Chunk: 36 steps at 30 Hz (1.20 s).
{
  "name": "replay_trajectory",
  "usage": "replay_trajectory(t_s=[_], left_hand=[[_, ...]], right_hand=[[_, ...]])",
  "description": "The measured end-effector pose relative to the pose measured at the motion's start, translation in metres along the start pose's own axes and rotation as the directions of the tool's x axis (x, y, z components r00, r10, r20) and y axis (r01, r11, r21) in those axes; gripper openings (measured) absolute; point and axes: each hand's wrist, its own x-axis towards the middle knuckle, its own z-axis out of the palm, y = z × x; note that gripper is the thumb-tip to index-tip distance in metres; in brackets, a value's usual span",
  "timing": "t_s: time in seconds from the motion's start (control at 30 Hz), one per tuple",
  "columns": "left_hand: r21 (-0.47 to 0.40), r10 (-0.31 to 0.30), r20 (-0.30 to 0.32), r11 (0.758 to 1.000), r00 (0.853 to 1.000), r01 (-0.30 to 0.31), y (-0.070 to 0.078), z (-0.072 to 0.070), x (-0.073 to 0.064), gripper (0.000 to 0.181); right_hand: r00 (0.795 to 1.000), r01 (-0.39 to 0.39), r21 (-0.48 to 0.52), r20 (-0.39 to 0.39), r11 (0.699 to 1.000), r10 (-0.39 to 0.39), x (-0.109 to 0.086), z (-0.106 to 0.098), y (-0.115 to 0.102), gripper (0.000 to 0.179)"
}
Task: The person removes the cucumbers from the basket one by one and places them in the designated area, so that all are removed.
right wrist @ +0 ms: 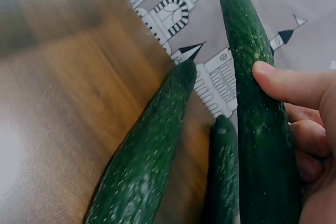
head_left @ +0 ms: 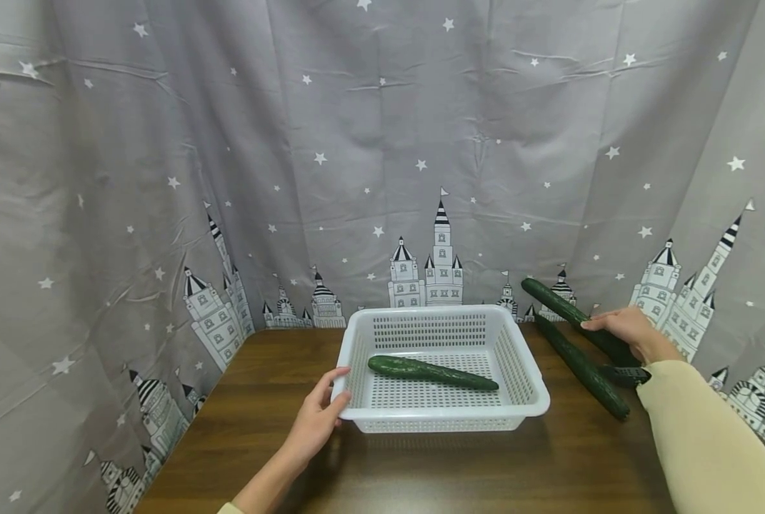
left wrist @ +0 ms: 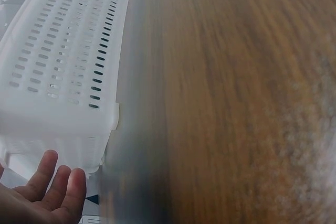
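Nearest the camera, a pale sleeve (head_left: 710, 435) is noted to the right of the basket (head_left: 440, 412), leading to the right hand (head_left: 629, 330), by which the gripped cucumber (head_left: 557, 303) is grasped between thumb and fingers. This cucumber is located just beyond the basket's right side, held at a slant. The basket's left rim is gripped by the left hand (head_left: 314, 421), thumb and index finger being laid on it. In handling, the gripped cucumber is judged stiff, firm and of moderate weight, with smooth skin that may slip if wet; it could be snapped if bent, so hold is best taken about its middle. The basket is judged light and rigid, best taken by its rim. Four cucumbers are counted: the gripped one, an inside cucumber (head_left: 433, 373) lying on the basket's floor, and, right of the basket on the bench (head_left: 459, 471), a near cucumber (head_left: 581, 368) and a partly hidden cucumber (right wrist: 223, 166). One basket and two hands are counted.
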Motion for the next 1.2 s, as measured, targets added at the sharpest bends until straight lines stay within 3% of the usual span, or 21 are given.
replay_trajectory(t_s=[0.33, 0.63, 0.9, 1.2], left_hand=[[0.002, -0.047, -0.006, 0.999, 0.999, 0.047, -0.003, 0.0, -0.01, 0.043], [0.007, -0.042, -0.02, 0.999, 0.999, 0.042, 0.001, 0.0, -0.007, 0.042], [0.015, -0.031, -0.024, 0.999, 0.999, 0.032, 0.002, 0.003, -0.003, 0.042], [0.016, -0.021, -0.019, 1.0, 1.0, 0.021, 0.003, 0.005, 0.001, 0.042]], right_hand=[[0.988, -0.142, 0.066, -0.056, 0.988, 0.145, -0.009, 0.013, 0.024, 0.07], [0.972, -0.193, 0.042, -0.129, 0.98, 0.197, -0.012, 0.021, 0.027, 0.074], [0.957, -0.193, -0.014, -0.224, 0.981, 0.185, -0.015, 0.029, 0.026, 0.057], [0.963, -0.173, -0.04, -0.215, 0.984, 0.16, -0.018, 0.032, 0.031, 0.049]])
